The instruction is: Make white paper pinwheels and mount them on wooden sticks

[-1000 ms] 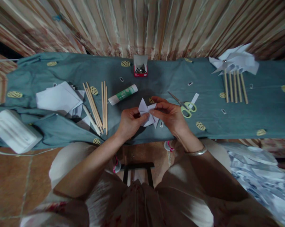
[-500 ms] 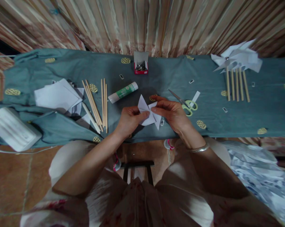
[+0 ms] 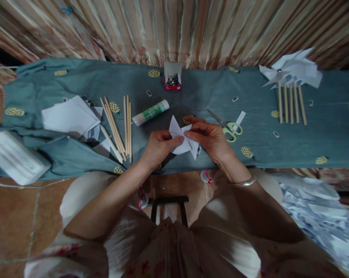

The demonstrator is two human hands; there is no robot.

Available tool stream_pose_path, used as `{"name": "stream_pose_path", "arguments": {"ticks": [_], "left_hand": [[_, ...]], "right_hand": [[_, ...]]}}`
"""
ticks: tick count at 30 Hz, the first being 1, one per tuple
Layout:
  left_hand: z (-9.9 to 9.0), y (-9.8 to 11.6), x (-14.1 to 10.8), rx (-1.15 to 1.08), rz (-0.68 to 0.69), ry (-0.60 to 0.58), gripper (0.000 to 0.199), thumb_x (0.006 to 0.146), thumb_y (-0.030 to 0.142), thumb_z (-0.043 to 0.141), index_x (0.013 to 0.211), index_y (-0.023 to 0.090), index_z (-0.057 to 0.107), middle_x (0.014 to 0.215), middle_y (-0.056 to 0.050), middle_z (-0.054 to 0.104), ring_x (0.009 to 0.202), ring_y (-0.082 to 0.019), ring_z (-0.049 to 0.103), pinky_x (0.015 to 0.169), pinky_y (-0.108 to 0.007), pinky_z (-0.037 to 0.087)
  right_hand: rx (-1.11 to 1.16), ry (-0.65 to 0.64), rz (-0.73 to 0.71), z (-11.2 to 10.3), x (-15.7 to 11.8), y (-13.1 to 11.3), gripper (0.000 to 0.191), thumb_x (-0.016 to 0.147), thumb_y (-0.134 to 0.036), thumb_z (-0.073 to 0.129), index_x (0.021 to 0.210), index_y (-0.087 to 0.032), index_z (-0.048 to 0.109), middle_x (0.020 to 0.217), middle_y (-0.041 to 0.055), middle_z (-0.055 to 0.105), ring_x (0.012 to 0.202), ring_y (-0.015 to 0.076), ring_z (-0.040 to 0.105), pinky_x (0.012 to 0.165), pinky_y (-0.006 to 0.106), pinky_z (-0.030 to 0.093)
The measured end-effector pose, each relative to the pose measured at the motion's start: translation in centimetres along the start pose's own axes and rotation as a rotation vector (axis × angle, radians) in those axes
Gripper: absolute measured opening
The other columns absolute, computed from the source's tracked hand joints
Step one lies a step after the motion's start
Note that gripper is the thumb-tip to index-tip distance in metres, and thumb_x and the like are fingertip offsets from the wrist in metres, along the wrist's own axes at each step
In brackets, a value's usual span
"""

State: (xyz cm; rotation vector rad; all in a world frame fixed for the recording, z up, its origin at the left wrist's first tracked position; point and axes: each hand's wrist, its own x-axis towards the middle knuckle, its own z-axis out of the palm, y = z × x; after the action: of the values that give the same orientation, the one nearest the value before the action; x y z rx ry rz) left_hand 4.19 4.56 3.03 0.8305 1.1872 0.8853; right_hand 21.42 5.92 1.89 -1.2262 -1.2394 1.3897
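A white paper pinwheel [image 3: 179, 147] with folded blades is between my hands, just above the cloth. My left hand [image 3: 160, 146] pinches its left side, thumb on top. On the right side, my right hand [image 3: 209, 137] presses thumb and fingers on the paper near its centre; the fingertips underneath are partly hidden. Beyond my left hand lies a glue stick [image 3: 151, 112] with a green label. To the right of my right hand are scissors [image 3: 230, 129] with light green handles, beside a small white paper strip [image 3: 239, 119].
Wooden sticks [image 3: 127, 129] and a stack of white paper [image 3: 67, 117] lie at left, near a white box-shaped device [image 3: 19, 158] with a cable. An open red box [image 3: 172, 83] of small metal pieces stands at the back. Pinwheels on sticks [image 3: 295, 69] lie at right.
Almost nothing differs. Both hands keep their hold on the paper pinwheel, and the view has shifted very slightly.
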Motion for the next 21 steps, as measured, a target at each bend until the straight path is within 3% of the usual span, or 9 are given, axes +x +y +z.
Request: {"name": "stream_pose_path", "arguments": {"ticks": [21], "left_hand": [[0.33, 0.22, 0.01, -0.091, -0.043, 0.031, 0.018, 0.057, 0.028, 0.082, 0.066, 0.015, 0.075, 0.064, -0.002, 0.071, 0.055, -0.011, 0.058, 0.054, -0.022, 0.043]], "right_hand": [[-0.016, 0.057, -0.056, 0.83, -0.25, 0.95, 0.020, 0.073, -0.040, 0.082, 0.073, -0.024, 0.070, 0.125, 0.0027, 0.068, 0.123, 0.0259, 0.062, 0.110, 0.048, 0.046]]}}
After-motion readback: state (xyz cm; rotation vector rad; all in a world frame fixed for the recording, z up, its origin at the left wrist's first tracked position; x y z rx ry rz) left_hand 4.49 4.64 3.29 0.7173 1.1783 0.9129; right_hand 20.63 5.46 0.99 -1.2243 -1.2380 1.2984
